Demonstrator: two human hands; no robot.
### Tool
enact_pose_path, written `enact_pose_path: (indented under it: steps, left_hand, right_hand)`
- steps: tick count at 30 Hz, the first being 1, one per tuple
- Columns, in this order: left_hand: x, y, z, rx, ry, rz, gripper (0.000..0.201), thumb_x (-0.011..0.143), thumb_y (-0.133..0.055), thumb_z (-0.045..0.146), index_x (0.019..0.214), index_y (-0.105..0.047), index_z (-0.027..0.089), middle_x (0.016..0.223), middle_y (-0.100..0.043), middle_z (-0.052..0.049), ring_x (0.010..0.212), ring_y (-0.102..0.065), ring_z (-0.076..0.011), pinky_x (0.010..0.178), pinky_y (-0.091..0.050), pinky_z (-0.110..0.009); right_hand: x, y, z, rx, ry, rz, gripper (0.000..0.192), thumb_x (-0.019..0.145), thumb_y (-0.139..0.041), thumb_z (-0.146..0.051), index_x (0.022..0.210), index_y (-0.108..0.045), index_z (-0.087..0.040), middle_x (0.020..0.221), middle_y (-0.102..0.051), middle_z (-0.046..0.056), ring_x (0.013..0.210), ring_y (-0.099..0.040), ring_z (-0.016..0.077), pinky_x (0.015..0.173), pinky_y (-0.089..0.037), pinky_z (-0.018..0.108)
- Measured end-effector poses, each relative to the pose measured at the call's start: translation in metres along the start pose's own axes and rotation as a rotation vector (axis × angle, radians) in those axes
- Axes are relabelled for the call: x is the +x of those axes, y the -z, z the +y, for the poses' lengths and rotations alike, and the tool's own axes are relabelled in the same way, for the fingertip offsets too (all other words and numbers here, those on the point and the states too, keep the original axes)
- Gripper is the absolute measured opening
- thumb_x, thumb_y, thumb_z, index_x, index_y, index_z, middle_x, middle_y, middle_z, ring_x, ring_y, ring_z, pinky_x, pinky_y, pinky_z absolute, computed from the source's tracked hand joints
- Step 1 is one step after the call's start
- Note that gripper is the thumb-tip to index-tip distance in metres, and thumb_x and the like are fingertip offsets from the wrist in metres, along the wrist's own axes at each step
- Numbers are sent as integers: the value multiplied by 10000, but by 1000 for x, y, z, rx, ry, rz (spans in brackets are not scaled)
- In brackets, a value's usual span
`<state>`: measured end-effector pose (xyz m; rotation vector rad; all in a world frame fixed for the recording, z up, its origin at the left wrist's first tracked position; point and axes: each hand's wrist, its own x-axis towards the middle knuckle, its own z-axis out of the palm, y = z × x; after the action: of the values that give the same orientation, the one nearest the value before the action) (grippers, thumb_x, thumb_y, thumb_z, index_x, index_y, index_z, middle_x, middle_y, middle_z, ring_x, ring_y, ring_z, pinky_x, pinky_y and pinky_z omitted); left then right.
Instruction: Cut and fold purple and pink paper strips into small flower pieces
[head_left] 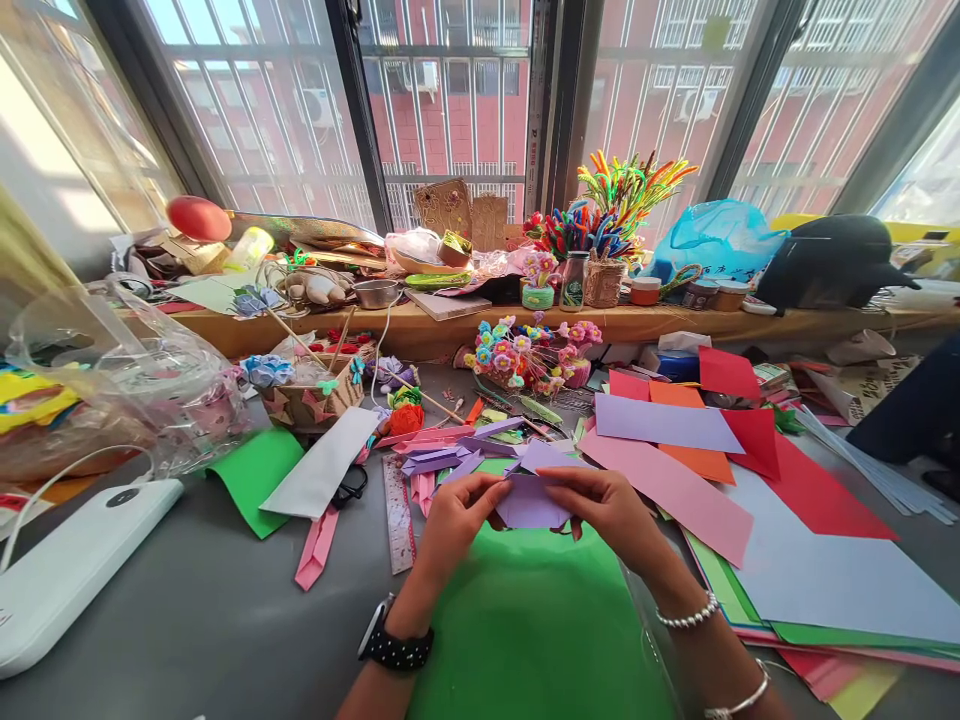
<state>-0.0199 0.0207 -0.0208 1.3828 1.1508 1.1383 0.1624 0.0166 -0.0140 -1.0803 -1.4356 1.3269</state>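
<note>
Cluttered table (187, 620), hands pinching lilac paper (529, 502), perhaps folded

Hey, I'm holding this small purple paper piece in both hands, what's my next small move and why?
Probably press the fold flat: the left hand and right hand pinch the small lilac folded paper piece at opposite edges, raised above the green paper sheet, so its crease looks unset.
</note>
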Motion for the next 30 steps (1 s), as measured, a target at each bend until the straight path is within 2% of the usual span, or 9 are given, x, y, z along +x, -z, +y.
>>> enact_pose_path:
  steps: [6, 9, 14, 19, 25, 30]
  left_hand:
    - [-2, -1, 2, 78, -16, 47, 229, 682, -590, 368, 675, -647, 146, 441, -569, 27, 439, -529, -114, 454, -393, -198]
    - [-1, -1, 2, 43, -16, 55, 230, 672, -595, 376, 662, -632, 149, 470, -576, 29, 447, -542, -116, 455, -403, -201]
    - [1, -2, 1, -26, 43, -20, 219, 611, -654, 360, 626, -615, 145, 474, -606, 17, 465, -566, -125, 485, -438, -211]
    - [-2, -3, 0, -14, 64, 22, 223, 631, -641, 361, 580, -582, 152, 438, -617, 9, 440, -564, -122, 478, -438, -206]
    - [-3, -2, 4, -11, 73, -2, 229, 653, -618, 362, 563, -572, 156, 429, -609, 17, 441, -569, -123, 483, -434, -205]
    - [-1, -1, 3, -24, 66, -1, 211, 640, -633, 351, 589, -596, 150, 462, -602, 25, 474, -565, -116, 500, -426, -198]
  right_hand:
    - [2, -1, -2, 46, -30, 4, 373, 669, -641, -345, 967, -626, -122, 558, -605, -10, 437, -559, 90, 376, -430, 171]
    - [4, -1, 1, 64, -30, 41, 319, 665, -646, -361, 857, -622, -106, 537, -599, -6, 446, -584, 105, 378, -422, 169]
    - [5, 0, 6, 75, 2, 104, 272, 676, -633, -380, 754, -607, -122, 512, -584, -10, 431, -581, 112, 360, -391, 171]
    - [3, -2, 7, 43, 32, 141, 247, 686, -628, -371, 745, -608, -132, 489, -557, -24, 396, -520, 81, 349, -328, 163]
    - [3, -4, 5, 17, 28, 168, 227, 679, -633, -373, 706, -610, -149, 489, -510, -56, 340, -405, 34, 347, -301, 159]
    - [3, -4, 6, -1, 32, 184, 237, 677, -626, -388, 695, -609, -153, 499, -511, -55, 332, -386, 32, 333, -279, 162]
